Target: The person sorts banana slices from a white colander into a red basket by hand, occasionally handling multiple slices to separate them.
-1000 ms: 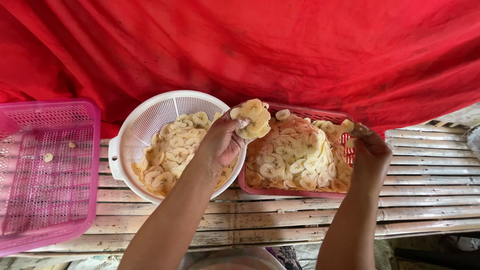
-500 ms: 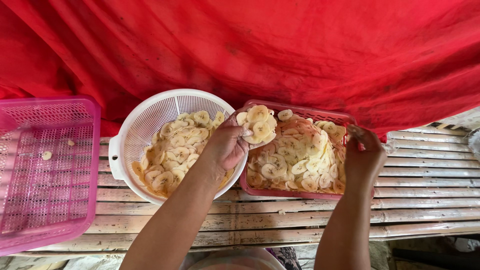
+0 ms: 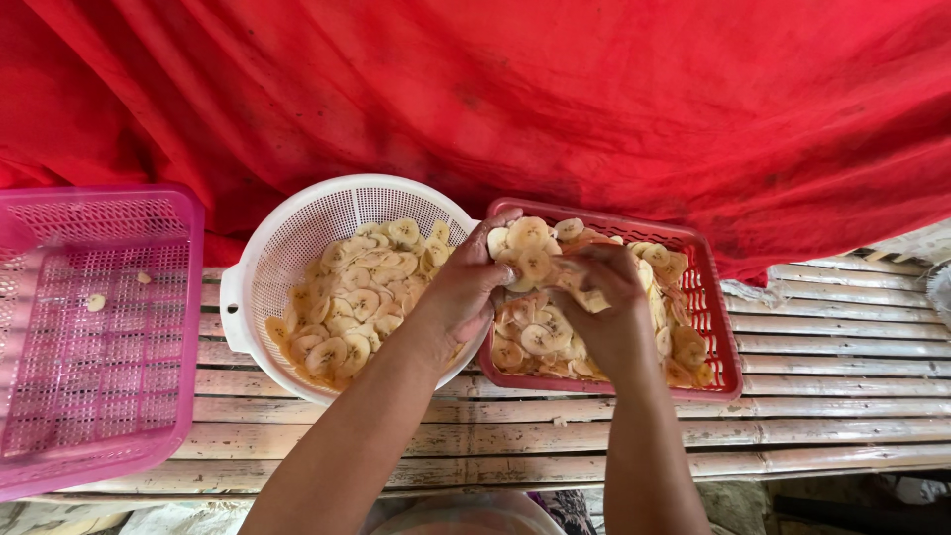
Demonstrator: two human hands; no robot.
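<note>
Over the red basket [image 3: 715,327], the left hand [image 3: 466,292] and right hand [image 3: 604,297] meet, both closed around a handful of banana slices [image 3: 525,253] held just above the heap in that basket. Touching its left side sits a white colander [image 3: 297,238] with more slices. A pink basket [image 3: 99,327] lies well apart on the slatted bench [image 3: 822,337], below a red cloth [image 3: 594,99].

A rough outdoor food-preparation spot is showing here: a slatted bamboo table [image 3: 812,347] is running across the lower frame, and a red tarp [image 3: 594,99] is hanging across the top.
</note>
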